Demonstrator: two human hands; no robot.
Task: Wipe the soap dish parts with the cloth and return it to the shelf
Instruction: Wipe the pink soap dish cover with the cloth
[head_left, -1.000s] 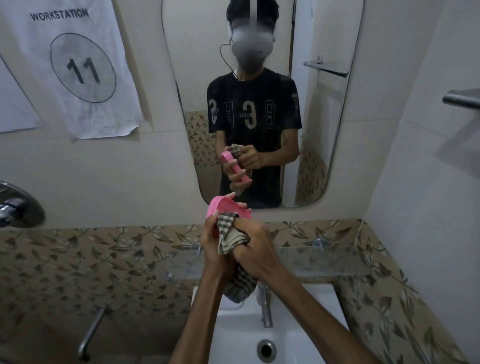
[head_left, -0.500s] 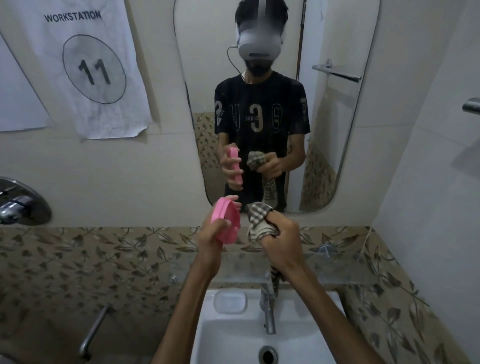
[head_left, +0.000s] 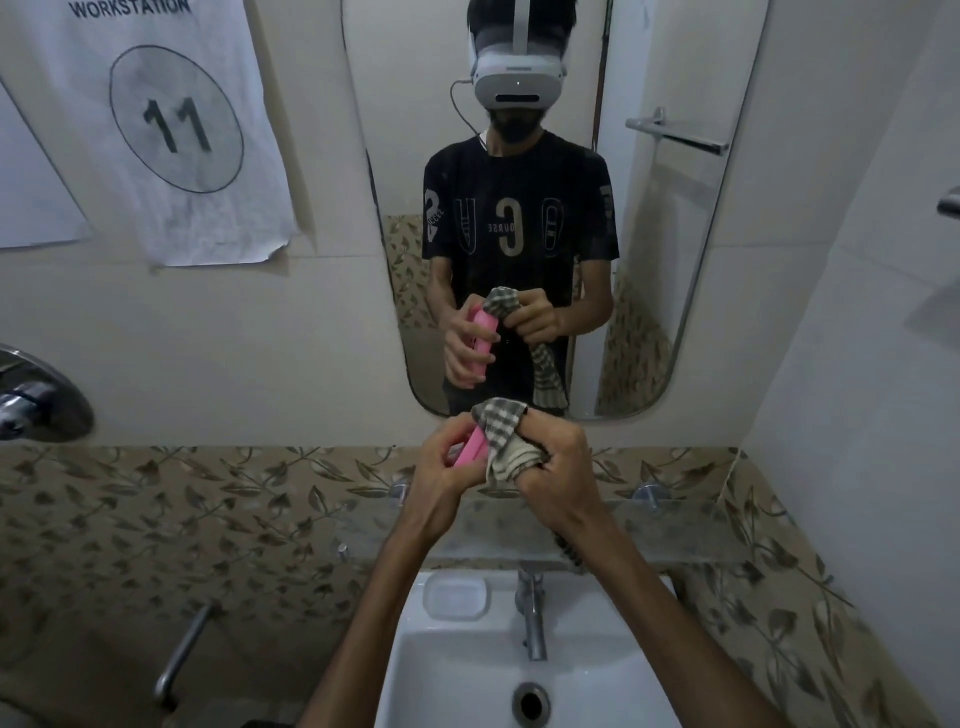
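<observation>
Nearest, at the bottom edge: white basin with drain, chrome tap at its far rim, and a pale soap recess left of the tap. Just beyond, a clear glass shelf on the leaf-patterned tile band.

Above the shelf, held up in front of the mirror: pink soap dish part, seen edge-on, long axis tilted from lower left to upper right, upper end against the cloth. Gripped by the left hand, fingers curled round its left side and thumb near its lower end. Touching it on the right, the checked cloth, bunched over the fingers of the right hand, which is clenched round it; loose tail of the cloth hanging down behind the right wrist towards the tap. Hands close together, meeting at dish and cloth.

Farther left on the wall: a paper sign marked 11.
</observation>
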